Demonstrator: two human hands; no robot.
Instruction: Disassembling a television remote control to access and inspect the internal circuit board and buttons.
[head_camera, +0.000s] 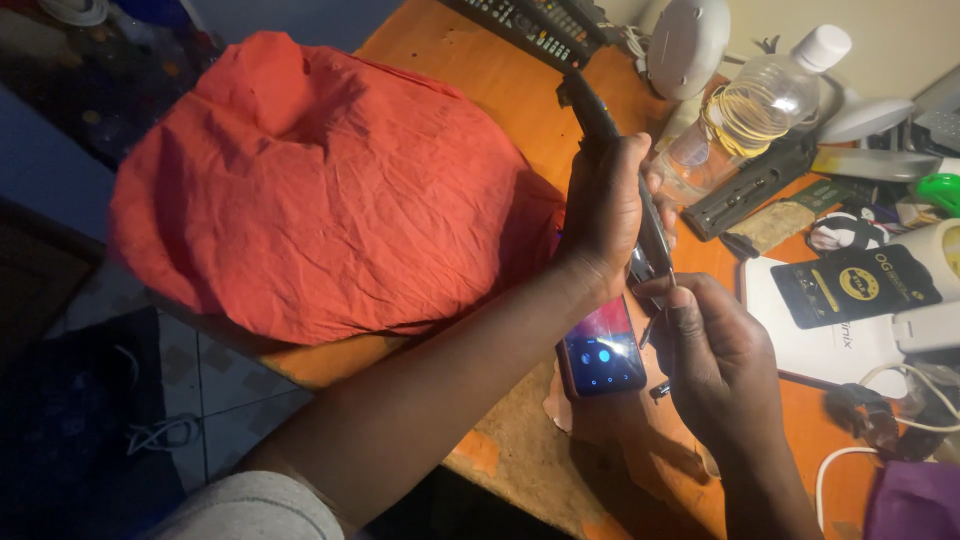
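Fingers (640, 165) of the left hand (605, 215) wrap tight round a black soldering iron (640, 200), right hand (715, 355) pinching its tip to steady it above the lit phone (600, 355) near the counter (480, 90) front edge.

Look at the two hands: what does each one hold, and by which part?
The left hand grips a long dark tool around its middle. The right hand pinches the tool's thin metal tip, above a lit phone.
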